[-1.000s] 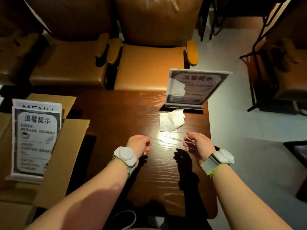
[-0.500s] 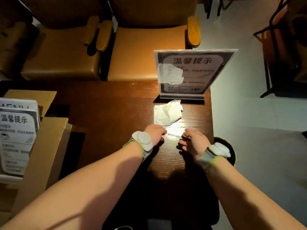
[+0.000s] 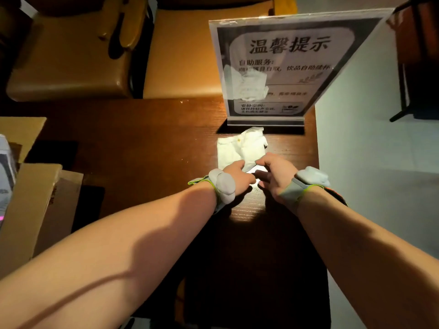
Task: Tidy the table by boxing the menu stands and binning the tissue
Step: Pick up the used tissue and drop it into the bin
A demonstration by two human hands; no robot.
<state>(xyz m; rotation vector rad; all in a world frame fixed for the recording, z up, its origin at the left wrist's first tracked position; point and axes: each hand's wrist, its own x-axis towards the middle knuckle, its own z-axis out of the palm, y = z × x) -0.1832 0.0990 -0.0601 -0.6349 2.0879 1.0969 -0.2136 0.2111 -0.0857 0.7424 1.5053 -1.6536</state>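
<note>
A crumpled white tissue (image 3: 240, 148) lies flat on the dark wooden table (image 3: 142, 143), just in front of an upright clear acrylic menu stand (image 3: 285, 67) with a printed notice. My left hand (image 3: 240, 175) and my right hand (image 3: 276, 176) are side by side at the tissue's near edge, fingers loosely curled and fingertips touching it. The tissue is not lifted. An open cardboard box (image 3: 31, 205) stands at the left edge with another menu stand (image 3: 6, 167) partly visible inside it.
Two tan leather armchairs (image 3: 71, 62) stand behind the table. A dark round bin (image 3: 338, 198) peeks out from under my right wrist, beside the table's right edge. Pale floor (image 3: 380, 162) runs along the right, with dark chair legs at the far right.
Both hands have moved forward across the table to the tissue's near edge and closer together. My head has leaned in, so the stand and tissue look larger.
</note>
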